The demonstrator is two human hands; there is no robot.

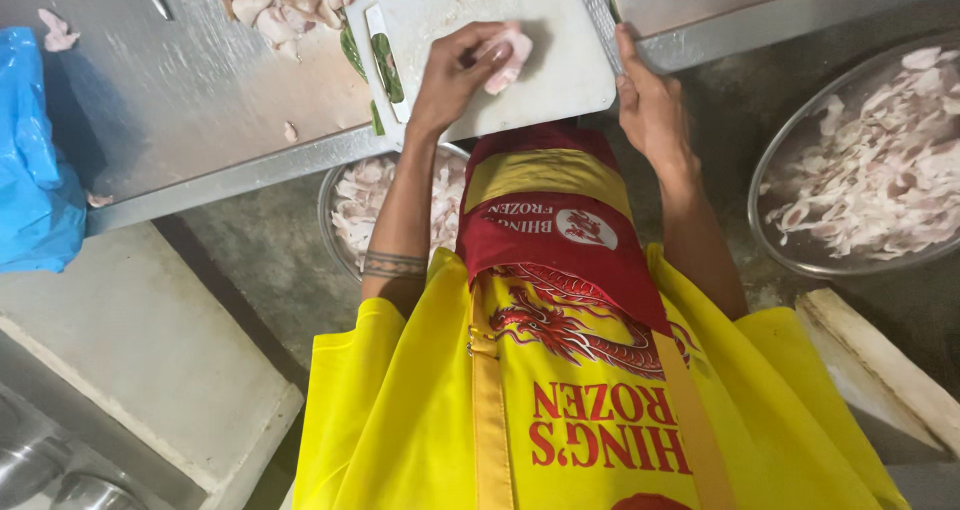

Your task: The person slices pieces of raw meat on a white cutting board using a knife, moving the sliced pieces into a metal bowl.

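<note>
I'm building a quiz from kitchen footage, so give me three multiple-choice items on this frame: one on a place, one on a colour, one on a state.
1. Where does the piece of pale meat lie?
A. On the white cutting board
B. In the right-hand bowl
C. On the blue plastic bag

2. What colour is most of the apron?
A. Green
B. Yellow
C. Black

3. What is the left hand doing?
A. Hanging free in the air
B. Gripping the bowl under the counter
C. Pressing down on the meat

Answers:
1. A: the meat rests on the white cutting board on the steel counter.
2. B: the apron is yellow with a red panel.
3. C: its fingers lie on the meat, while the right hand rests at the board's edge.
</note>
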